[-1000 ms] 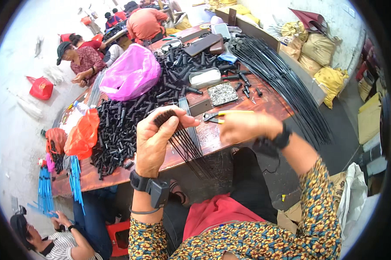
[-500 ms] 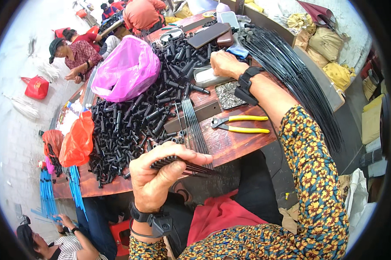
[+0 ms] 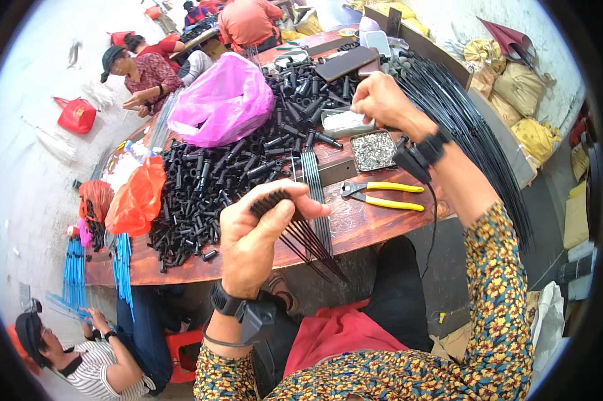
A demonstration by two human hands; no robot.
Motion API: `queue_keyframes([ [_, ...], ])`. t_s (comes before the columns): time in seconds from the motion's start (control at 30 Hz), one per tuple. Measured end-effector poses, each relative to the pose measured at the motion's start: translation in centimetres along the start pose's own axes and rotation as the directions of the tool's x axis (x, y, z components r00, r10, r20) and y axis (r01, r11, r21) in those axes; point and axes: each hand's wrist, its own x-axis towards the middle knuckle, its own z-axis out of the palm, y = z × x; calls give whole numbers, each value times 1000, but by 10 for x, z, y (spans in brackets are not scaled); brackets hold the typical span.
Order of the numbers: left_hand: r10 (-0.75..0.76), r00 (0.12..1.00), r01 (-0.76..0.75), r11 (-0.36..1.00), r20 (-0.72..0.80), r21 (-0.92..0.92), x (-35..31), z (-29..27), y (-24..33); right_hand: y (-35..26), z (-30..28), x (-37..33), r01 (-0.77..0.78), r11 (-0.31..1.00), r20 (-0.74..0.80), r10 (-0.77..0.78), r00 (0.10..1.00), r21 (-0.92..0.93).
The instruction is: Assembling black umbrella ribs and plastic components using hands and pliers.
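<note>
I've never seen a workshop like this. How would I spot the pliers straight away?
Start with the reddish-brown wooden table and find its near edge. Right of the left hand with its thin black rods, on the near side of the square tray, lie the pliers. Their two long yellow handles set them apart from that tray and the grey rods to their left.

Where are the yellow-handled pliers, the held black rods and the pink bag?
Yellow-handled pliers (image 3: 385,202), head view: lower handle.
Held black rods (image 3: 307,240), head view: mid-shaft.
Pink bag (image 3: 224,100), head view: middle of its side.
</note>
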Motion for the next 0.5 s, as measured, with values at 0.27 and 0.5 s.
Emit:
queue_keyframes([
  [0.27, -36, 999, 37, 998, 2, -49, 6, -7, 0, -108, -9, -119, 701, 703, 62, -699, 712, -120],
  [0.5, -23, 999, 25, 998, 30, -58, 3, -5, 1, -129, -5, -134, 663, 586, 157, -683, 713, -466],
])
